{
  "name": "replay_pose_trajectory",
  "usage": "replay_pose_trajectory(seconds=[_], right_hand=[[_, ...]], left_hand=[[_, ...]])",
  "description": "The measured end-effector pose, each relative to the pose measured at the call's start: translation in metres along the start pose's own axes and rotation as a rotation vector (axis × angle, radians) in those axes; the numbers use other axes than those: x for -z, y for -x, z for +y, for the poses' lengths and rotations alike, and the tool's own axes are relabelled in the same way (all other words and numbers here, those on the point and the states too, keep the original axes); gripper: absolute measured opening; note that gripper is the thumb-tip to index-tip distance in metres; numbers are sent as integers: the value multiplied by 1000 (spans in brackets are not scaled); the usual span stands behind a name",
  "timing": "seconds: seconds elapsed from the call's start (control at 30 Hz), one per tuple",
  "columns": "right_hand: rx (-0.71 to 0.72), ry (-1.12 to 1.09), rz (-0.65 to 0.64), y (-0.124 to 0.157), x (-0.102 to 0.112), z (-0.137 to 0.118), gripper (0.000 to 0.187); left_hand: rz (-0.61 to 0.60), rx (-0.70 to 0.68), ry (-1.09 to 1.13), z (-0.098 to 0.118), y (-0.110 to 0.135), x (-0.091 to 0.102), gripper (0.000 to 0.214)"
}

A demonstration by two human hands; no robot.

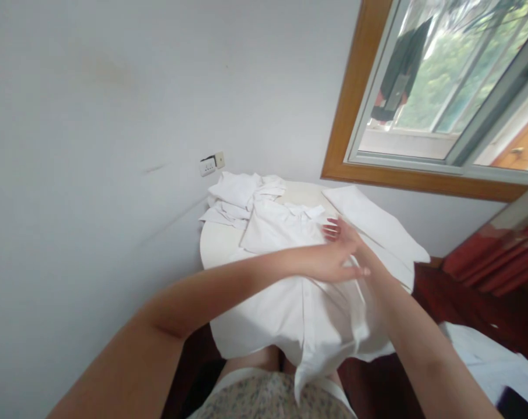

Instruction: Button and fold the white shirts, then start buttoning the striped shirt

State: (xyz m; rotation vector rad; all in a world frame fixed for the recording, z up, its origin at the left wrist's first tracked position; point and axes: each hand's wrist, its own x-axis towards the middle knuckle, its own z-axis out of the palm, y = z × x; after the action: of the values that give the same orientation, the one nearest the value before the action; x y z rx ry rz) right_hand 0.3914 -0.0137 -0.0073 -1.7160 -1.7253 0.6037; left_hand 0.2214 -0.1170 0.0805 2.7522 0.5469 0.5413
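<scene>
A pale wall (128,105) takes up most of the view, with a few faint marks on it. At the upper right is a window (425,105) in a wooden frame; a dark garment (403,70) hangs beyond the glass, with greenery behind it. Below stands a white bench (215,247) with a rounded edge, against the wall. A white shirt (307,299) lies across the middle of it, collar toward the wall and button strip running toward the person; one corner hangs over the near edge above the lap. To the right, on the floor side, is a red curtain (499,256). On the bench, right of the shirt, lies a flat white folded cloth (377,224); at the far left is a crumpled white pile (241,195), just beside the shirt's upper part.

The arms cross over the shirt. The right hand (342,233) points left near the collar, its fingers stretched out and slightly spread; contact with the cloth is unclear. The left hand (331,265) reaches across nearer the person, its fingertips pointing right at the right forearm; whether it grips any fabric cannot be told. Smallest is the socket (208,167), low on the wall behind the pile.
</scene>
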Motion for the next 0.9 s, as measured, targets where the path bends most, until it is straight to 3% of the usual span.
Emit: replay_pose_trajectory(seconds=[0.1,0.2,0.3,0.4,0.5,0.6,0.67,0.77,0.9], right_hand=[[-113,-357,-176,15,24,27,52],[-206,-518,-245,36,36,44,35],[-170,-357,-301,62,45,47,36],[-101,-132,-354,89,60,46,46],[-69,-41,-379,114,75,54,48],[-66,6,-318,136,81,71,46],[-70,63,-271,149,79,83,41],[-118,140,-201,168,72,94,41],[-125,92,-17,191,63,95,41]], left_hand=[[6,-242,-93,8,36,-50,37],[36,-212,-180,-1,68,-67,27],[118,-53,-232,-33,91,-57,31],[268,138,-290,-83,109,-30,35],[455,414,-396,-138,129,0,35],[556,671,-419,-178,153,14,37],[538,755,-308,-189,169,10,39],[520,775,-137,-187,185,-4,43],[570,657,-274,-184,179,-3,37]])
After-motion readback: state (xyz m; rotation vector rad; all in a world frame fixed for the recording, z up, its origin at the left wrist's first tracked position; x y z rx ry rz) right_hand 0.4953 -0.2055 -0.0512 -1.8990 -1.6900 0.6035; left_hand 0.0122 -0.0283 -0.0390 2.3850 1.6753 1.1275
